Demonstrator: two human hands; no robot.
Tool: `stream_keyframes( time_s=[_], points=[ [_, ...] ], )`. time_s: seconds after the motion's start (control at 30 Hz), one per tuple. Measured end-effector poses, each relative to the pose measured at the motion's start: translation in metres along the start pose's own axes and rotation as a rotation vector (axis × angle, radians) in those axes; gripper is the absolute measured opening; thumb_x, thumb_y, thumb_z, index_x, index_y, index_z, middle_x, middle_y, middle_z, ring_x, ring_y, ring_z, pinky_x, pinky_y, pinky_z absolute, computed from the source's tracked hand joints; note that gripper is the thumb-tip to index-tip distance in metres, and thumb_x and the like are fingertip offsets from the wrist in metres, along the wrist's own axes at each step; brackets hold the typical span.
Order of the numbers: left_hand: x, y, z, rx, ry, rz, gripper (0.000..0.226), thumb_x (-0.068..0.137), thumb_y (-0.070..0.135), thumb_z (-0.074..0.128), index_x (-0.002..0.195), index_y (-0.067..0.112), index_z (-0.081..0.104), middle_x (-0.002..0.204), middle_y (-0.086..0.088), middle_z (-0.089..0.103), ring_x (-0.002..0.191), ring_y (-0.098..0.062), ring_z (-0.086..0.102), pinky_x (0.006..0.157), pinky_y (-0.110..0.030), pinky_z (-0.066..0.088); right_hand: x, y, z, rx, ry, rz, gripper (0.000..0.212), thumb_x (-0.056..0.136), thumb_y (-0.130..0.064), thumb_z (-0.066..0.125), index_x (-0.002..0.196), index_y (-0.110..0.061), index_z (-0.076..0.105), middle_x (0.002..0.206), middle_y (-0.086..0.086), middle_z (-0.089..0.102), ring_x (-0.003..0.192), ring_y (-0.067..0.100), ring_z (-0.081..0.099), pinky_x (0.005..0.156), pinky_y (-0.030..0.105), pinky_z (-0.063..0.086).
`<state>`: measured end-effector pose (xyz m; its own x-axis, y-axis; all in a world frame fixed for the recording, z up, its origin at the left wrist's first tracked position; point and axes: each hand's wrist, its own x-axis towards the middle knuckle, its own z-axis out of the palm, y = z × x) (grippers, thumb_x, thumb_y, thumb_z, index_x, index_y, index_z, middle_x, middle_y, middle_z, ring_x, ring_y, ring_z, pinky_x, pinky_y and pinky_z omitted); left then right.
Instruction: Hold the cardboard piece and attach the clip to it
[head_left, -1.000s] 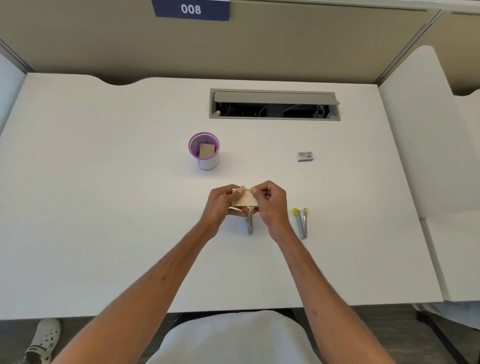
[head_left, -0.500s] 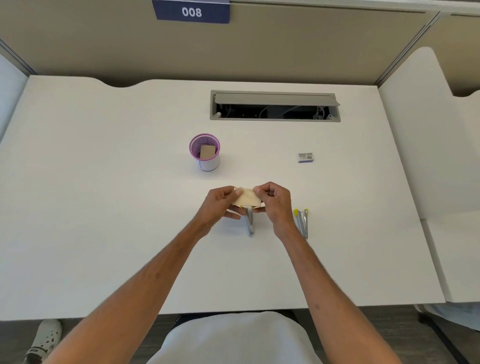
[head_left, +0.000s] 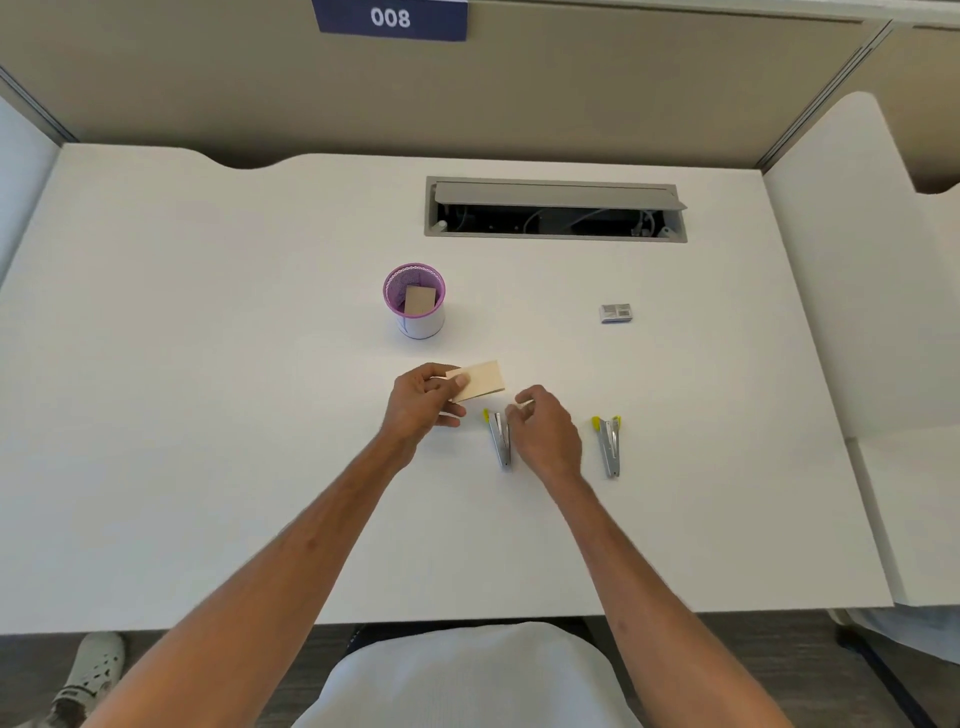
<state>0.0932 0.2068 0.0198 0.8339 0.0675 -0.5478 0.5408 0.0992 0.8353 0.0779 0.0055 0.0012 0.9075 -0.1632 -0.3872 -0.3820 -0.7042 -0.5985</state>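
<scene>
Head view: left hand (head_left: 423, 402) pinches flat tan card (head_left: 480, 380).

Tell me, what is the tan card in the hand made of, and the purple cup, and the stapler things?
The tan card looks like thin matte cardboard or paper: flat, unshiny. The purple cup seems metal mesh; tiny holes show inside. The staplers look like shiny grey metal with yellow, probably plastic, tips.

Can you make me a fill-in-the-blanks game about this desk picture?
1. The left hand holds a tan ____.
2. The cup on the desk has a ____ rim.
3. The number of staplers lying on the desk is ____.
4. The right hand is beside the ____ of those, stapler, not stapler.

Missing words: card; purple; two; left
</scene>
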Motion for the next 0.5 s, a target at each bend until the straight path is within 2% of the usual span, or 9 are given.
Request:
stream_keyframes(
  time_s=[0.13,0.23,0.37,0.5],
  points=[
    [0.003,-0.006,0.0,0.005,0.019,-0.035,0.032,0.099,0.02,0.083,0.121,-0.001,0.074,0.092,-0.009,0.076,0.06,-0.016,0.067,0.054,-0.025,0.058,-0.015,-0.003,0.021,-0.222,0.085,-0.057,0.048,0.099,-0.059,0.066,0.117,-0.017,0.053,0.112,0.002,0.066,0.102,0.033,0.069,0.073,0.04,0.047],
    [0.004,-0.008,-0.002,-0.006,0.002,-0.04,0.026,0.1,0.016,0.081,0.118,-0.003,0.074,0.096,-0.012,0.077,0.067,-0.017,0.073,0.063,-0.026,0.064,-0.017,-0.009,0.032,-0.313,0.13,-0.054,0.058,0.095,-0.066,0.067,0.117,-0.014,0.052,0.113,0.003,0.064,0.102,0.033,0.069,0.072,0.041,0.051],
    [0.006,-0.007,-0.004,-0.029,-0.038,-0.037,0.017,0.098,0.013,0.083,0.108,0.003,0.073,0.089,-0.007,0.077,0.076,-0.017,0.076,0.074,-0.029,0.068,-0.016,-0.012,0.037,-0.396,0.155,-0.069,0.054,0.099,-0.063,0.063,0.122,-0.015,0.053,0.114,0.003,0.063,0.105,0.028,0.069,0.073,0.039,0.053],
    [0.008,-0.004,-0.004,-0.02,-0.05,-0.05,0.024,0.097,0.016,0.084,0.112,0.001,0.074,0.094,-0.009,0.077,0.074,-0.014,0.076,0.07,-0.028,0.066,-0.013,-0.01,0.034,-0.31,0.156,-0.067,0.045,0.102,-0.053,0.063,0.117,-0.012,0.056,0.111,0.006,0.066,0.103,0.032,0.069,0.075,0.041,0.051]
  ],
)
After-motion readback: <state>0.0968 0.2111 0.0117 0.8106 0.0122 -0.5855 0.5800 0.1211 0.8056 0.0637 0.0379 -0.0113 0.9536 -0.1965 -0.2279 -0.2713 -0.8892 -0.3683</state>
